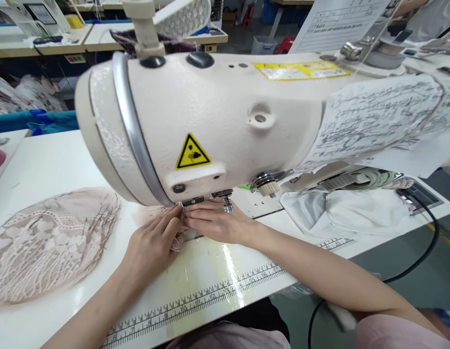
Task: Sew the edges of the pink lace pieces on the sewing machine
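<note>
Under the head of a white sewing machine [217, 111], a piece of pale pink lace fabric [177, 241] lies bunched between my two hands. My left hand [152, 237] presses and grips the lace from the left, its fingers close together near the needle area. From the right, my right hand [221, 221] holds the same lace, fingertips almost touching those of the left. The machine head hides the needle, the presser foot and some fingertips. Another pile of pink lace pieces [54, 242], with loose dark threads along its edge, lies on the table at the left.
A printed ruler strip [196, 303] runs along the table's front edge. White folded cloth [366, 211] and a green coiled strap [374, 177] lie at the right. Handwritten paper [377, 116] covers the machine arm. A black cable [425, 261] hangs at the right.
</note>
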Demonstrator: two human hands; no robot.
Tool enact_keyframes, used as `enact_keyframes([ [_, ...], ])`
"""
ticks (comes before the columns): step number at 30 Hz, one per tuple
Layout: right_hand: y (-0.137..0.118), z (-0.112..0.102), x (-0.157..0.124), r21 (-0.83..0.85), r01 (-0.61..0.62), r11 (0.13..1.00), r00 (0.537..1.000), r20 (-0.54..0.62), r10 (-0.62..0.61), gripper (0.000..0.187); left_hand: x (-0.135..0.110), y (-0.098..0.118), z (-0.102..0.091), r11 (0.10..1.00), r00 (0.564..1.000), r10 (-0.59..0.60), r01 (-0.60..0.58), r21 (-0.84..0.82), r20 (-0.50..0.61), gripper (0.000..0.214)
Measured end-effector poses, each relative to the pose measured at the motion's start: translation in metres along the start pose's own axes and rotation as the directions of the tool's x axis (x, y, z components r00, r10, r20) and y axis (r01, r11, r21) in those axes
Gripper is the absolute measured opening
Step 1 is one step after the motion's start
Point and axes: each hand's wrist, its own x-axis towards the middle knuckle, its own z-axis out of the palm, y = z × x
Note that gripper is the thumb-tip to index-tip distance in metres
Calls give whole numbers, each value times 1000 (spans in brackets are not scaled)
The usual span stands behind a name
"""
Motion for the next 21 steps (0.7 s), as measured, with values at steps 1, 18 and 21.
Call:
enact_keyframes([
  [1, 0, 1, 0, -11, 6, 1000, 1000, -14, -6, 21, 0, 0, 0, 1000, 1000, -3, 3, 4, 1, 23],
  [18, -3, -10, 2, -217, -73, 973, 997, -29, 68, 21, -1, 3, 3, 995, 999, -21, 18, 101, 24, 24],
  [21, -7, -19, 4, -309, -127, 943, 991, -84, 106, 20, 0, 3, 3, 992, 1000, -7, 4, 130, 22, 29],
])
